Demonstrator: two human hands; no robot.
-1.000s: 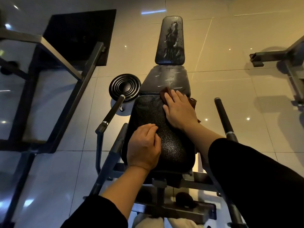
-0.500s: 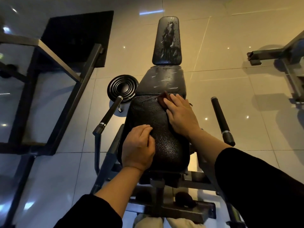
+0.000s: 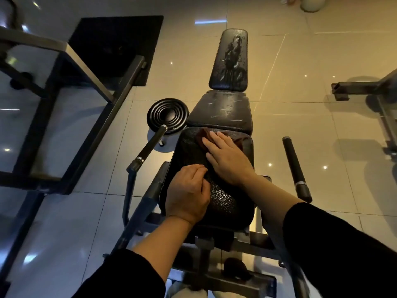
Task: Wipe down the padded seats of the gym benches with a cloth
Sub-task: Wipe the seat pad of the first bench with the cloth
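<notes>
— Right hand (image 3: pixel 228 161): what's the grip doing?
— Fingers straight and flat, pressing a brown cloth (image 3: pixel 203 137) onto the far end of the near pad (image 3: pixel 227 203).
— And the left hand (image 3: pixel 188 193)?
— Resting on the same pad's near left part, fingers loosely bent, holding nothing.
— What's beyond the cloth?
— A scuffed middle pad (image 3: pixel 221 114), then a worn back pad (image 3: pixel 231 61). Black handles (image 3: pixel 295 166) flank the pad, and a round ribbed disc (image 3: pixel 167 116) sits on the tiled floor (image 3: pixel 300 50) at left.

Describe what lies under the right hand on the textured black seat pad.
A brown cloth, pressed flat by the right hand; only its far edges show. The textured black seat pad beneath is hidden there.
</notes>
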